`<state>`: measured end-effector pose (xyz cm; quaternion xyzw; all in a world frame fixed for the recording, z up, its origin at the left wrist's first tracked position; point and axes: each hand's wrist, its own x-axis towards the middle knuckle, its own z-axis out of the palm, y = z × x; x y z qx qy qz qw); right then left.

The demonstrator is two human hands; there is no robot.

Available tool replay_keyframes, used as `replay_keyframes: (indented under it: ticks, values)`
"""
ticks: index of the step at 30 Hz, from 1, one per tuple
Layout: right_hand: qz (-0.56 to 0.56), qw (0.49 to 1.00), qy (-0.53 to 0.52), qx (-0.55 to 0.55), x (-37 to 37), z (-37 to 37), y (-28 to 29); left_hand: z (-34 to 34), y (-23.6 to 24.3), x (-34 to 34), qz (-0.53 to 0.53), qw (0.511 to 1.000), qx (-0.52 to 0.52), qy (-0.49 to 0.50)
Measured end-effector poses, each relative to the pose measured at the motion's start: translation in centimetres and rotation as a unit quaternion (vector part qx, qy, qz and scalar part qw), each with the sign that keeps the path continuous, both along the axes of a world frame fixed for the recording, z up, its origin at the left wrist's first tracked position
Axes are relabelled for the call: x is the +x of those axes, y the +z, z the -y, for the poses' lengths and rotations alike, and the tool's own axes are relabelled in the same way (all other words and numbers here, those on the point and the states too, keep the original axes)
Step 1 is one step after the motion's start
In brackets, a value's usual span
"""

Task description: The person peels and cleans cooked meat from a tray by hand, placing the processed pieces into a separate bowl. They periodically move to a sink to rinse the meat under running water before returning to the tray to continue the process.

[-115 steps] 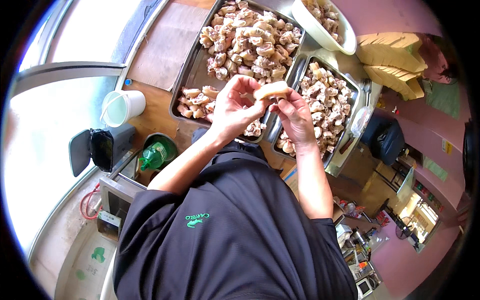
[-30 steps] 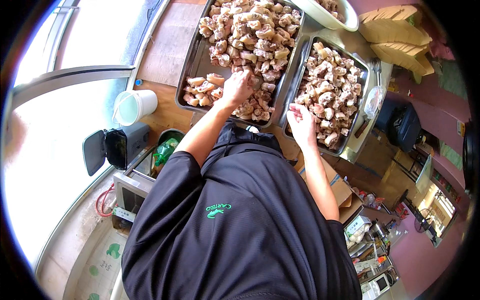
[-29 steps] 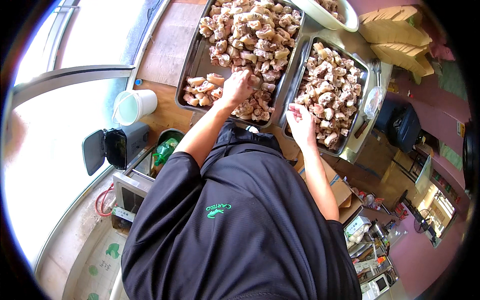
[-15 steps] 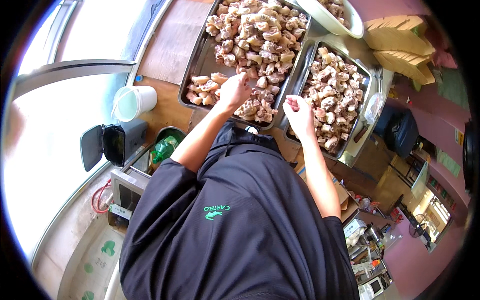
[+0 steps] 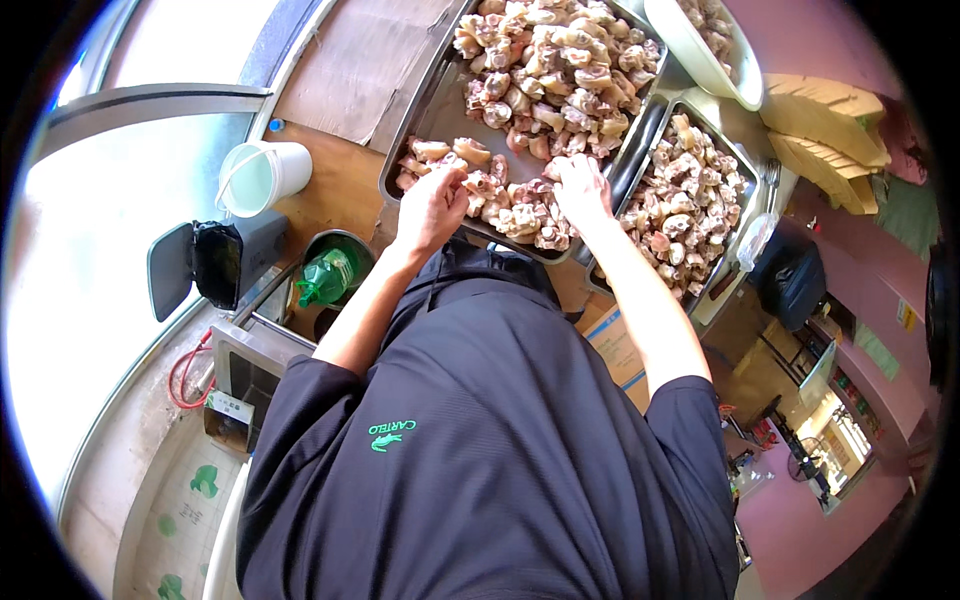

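A large metal tray (image 5: pixel 412 125) holds a heap of pale raw meat pieces (image 5: pixel 545 60) at its far end and a thinner row along its near edge. My left hand (image 5: pixel 432 205) lies palm down on that near row (image 5: pixel 440 152), fingers curled over a piece. My right hand (image 5: pixel 583 183) rests on the pieces at the tray's near right corner, fingertips buried among them. A second metal tray (image 5: pixel 738 272) to the right is filled with more meat pieces (image 5: pixel 690 200). Whether either hand grips a piece is hidden.
A white bucket (image 5: pixel 262 175) stands left of the trays on the wooden counter. Below it are a black bin with its lid open (image 5: pixel 215 262) and a green bottle in a dark pot (image 5: pixel 330 278). A white bowl of meat (image 5: pixel 700 45), stacked yellow sheets (image 5: pixel 820 130) and a black bag (image 5: pixel 790 280) sit at right.
My right hand has moved from the right tray over to the near right corner of the left tray. My left hand stayed on the near row of pieces.
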<state>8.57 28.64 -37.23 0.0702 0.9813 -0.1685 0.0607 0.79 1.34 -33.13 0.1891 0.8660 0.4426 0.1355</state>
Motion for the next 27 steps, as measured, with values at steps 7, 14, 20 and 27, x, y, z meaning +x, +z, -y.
replay_keyframes:
  ticks: [7, 14, 20, 27]
  values:
    - [0.066, 0.989, 0.035, 0.125, -1.0, 0.1, -2.9, 1.9, 0.3, -3.2, 0.001, 1.0, 0.029, 0.003]
    - [0.069, 0.992, 0.005, 0.103, -1.8, 0.9, -2.0, 2.1, 0.7, -5.2, -0.004, 0.999, 0.039, -0.033]
    - [0.049, 0.998, -0.033, -0.001, -2.4, 1.9, 2.9, -1.1, -0.4, -5.2, 0.172, 0.98, 0.07, -0.078]
    - [-0.072, 0.996, 0.023, -0.04, -3.5, 4.3, 12.5, -5.1, 2.9, -4.4, 0.562, 0.772, 0.277, -0.111]
